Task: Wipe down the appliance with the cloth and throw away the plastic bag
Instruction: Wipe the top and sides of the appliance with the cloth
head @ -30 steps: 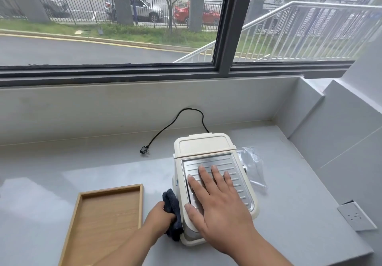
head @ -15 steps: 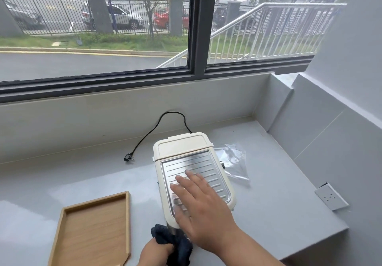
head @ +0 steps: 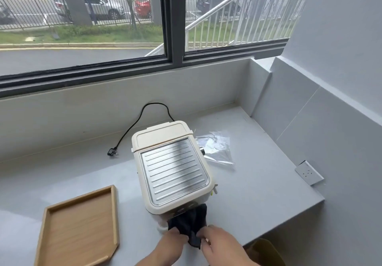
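Note:
A cream appliance with a ribbed metal top plate stands in the middle of the grey counter. A dark cloth is pressed against the appliance's front face, below the plate. My left hand and my right hand both pinch the cloth's lower edge from either side. A clear plastic bag lies flat on the counter just right of the appliance, touching its side.
A wooden tray sits at the left front. The black power cord loops behind the appliance, its plug lying loose. A wall socket is on the right wall. A yellowish object shows below the counter edge.
My right hand left the top plate and came down to the cloth. The cloth moved from the appliance's left side to its front face. The view shifted right.

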Tool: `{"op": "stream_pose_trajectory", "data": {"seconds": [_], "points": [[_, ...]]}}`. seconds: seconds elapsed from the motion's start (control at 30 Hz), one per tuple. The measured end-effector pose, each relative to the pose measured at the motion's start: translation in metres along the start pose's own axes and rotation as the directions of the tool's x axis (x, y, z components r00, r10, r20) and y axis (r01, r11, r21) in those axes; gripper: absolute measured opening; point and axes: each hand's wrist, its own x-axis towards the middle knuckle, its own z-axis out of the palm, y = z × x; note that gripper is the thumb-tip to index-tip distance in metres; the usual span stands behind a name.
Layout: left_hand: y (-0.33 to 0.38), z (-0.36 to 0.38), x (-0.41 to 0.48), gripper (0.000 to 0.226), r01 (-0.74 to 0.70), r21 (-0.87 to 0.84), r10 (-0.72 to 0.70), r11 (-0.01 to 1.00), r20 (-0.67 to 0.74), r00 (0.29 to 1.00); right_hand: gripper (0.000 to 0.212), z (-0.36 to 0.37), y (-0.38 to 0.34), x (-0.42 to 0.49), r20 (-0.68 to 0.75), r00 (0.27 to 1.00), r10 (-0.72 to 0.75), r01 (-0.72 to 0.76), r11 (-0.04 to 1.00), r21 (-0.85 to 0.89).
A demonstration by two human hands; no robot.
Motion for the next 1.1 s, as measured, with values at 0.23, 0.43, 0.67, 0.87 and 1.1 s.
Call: {"op": "stream_pose_trajectory", "data": {"seconds": [0.23,0.43,0.67,0.87,1.1], "points": [[0.022,0.007,-0.004,0.008,0.031,0.293,-0.046,0.956,0.046,0.998,0.035,0.029,0.008,0.030,0.351,0.859,0.373,-0.509,0.556,0.657],[0.035,0.020,-0.005,0.022,-0.035,0.420,-0.013,0.907,0.110,0.994,0.032,0.031,0.008,0.046,0.340,0.844,0.414,-0.503,0.394,0.769],[0.067,0.029,-0.017,0.026,-0.119,0.504,0.038,0.855,0.167,0.985,0.018,0.029,0.026,0.059,0.156,0.878,0.452,-0.413,0.552,0.725],[0.111,0.032,-0.050,0.021,-0.296,0.700,0.302,0.650,0.120,0.946,0.009,0.010,0.039,0.065,0.053,0.871,0.489,-0.373,0.585,0.720],[0.163,0.032,-0.081,0.036,-0.537,0.711,0.627,0.454,0.173,0.759,0.008,-0.009,0.048,0.064,0.018,0.895,0.446,-0.222,0.412,0.884]]}}
